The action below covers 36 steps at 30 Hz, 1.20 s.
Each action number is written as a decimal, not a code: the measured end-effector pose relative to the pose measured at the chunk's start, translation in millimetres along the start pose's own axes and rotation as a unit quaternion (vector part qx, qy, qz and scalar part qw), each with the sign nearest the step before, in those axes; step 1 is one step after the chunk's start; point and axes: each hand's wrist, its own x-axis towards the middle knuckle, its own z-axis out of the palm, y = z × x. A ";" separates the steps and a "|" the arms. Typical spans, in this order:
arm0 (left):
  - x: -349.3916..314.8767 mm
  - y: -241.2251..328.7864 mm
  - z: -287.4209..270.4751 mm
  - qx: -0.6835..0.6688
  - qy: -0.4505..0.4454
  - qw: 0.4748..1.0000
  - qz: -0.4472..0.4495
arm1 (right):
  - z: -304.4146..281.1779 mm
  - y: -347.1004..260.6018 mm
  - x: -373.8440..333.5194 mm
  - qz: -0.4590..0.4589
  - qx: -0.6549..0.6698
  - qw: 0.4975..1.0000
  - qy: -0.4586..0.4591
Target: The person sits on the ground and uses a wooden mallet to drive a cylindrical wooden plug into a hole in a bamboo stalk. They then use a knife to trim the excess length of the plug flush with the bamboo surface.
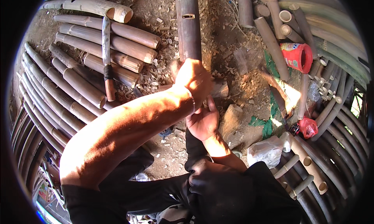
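Note:
A thick brown bamboo tube (pixel 188 37) with a small cut slot runs up the middle, away from me. At its near end my left hand (pixel 193 78) is closed in a fist, slightly blurred. What lies inside that grip is hidden. Just below the left wrist, my right hand (pixel 204 122) is turned palm up. One of its fingers is stretched out, and the others are partly hidden behind the left wrist; its palm shows nothing held. A short piece of bamboo or wood (pixel 222 89) lies crosswise behind the left hand.
Cut bamboo tubes (pixel 132 45) lie in rows at left, with a long blade with a wooden handle (pixel 106 60) across them. At right are a red bucket (pixel 298 56), green netting (pixel 267 126), a clear plastic bag (pixel 265 152) and more bamboo. Shavings litter the dirt floor.

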 end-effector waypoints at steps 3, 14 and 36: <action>-36.9 4.1 38.1 -0.133 0.108 0.985 -0.002 | -1.8 2.0 -6.1 0.018 -0.106 0.994 -0.022; -78.4 70.0 75.0 -0.773 -0.129 0.620 -0.033 | 24.1 -60.5 -91.6 -0.027 -0.714 0.696 0.064; 10.1 114.1 102.4 -0.941 0.203 -0.271 -0.001 | 126.3 -57.8 50.5 0.060 -0.929 -0.153 -0.332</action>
